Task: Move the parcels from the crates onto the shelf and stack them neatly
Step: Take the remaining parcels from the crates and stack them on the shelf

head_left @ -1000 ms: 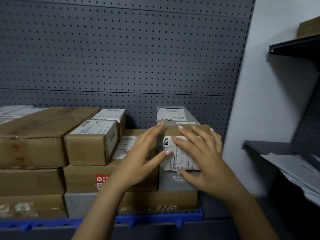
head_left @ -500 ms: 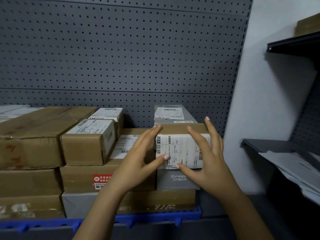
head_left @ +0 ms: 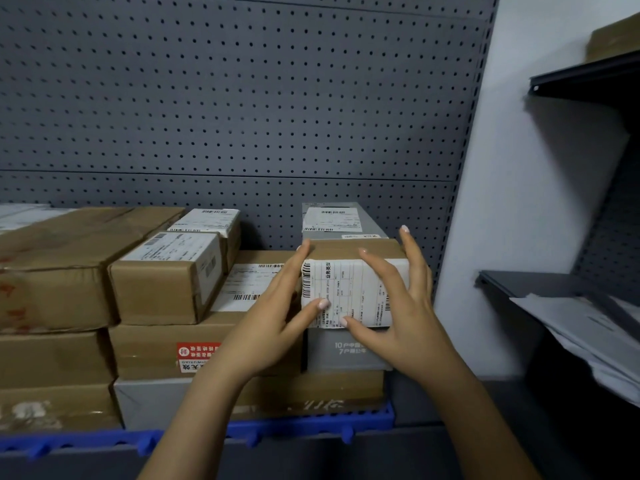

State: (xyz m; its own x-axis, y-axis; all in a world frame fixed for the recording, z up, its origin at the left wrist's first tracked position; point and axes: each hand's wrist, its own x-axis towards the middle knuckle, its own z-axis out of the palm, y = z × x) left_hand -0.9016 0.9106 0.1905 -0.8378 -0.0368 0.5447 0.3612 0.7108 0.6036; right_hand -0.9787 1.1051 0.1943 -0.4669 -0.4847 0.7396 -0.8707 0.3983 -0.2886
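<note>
A small brown parcel [head_left: 349, 249] with a white label on its front face sits on top of a grey box [head_left: 346, 351] at the right end of the shelf stack. My left hand [head_left: 273, 323] grips its left side, thumb on the label. My right hand [head_left: 398, 306] holds its right side and front, fingers spread over the label. Behind it lies a grey labelled parcel [head_left: 332, 220]. To the left are more brown parcels [head_left: 166, 271], stacked in layers on the shelf with the blue front edge [head_left: 304, 427].
A grey pegboard [head_left: 242, 116] backs the shelf. A white wall [head_left: 502, 202] stands right of the stack. Further right, a dark shelf [head_left: 519, 285] holds papers [head_left: 588, 327], with another dark shelf [head_left: 581, 77] above it.
The small parcel has been turned and squared up on the grey box, its label now facing front. Both hands shifted from lying over its front to gripping its sides.
</note>
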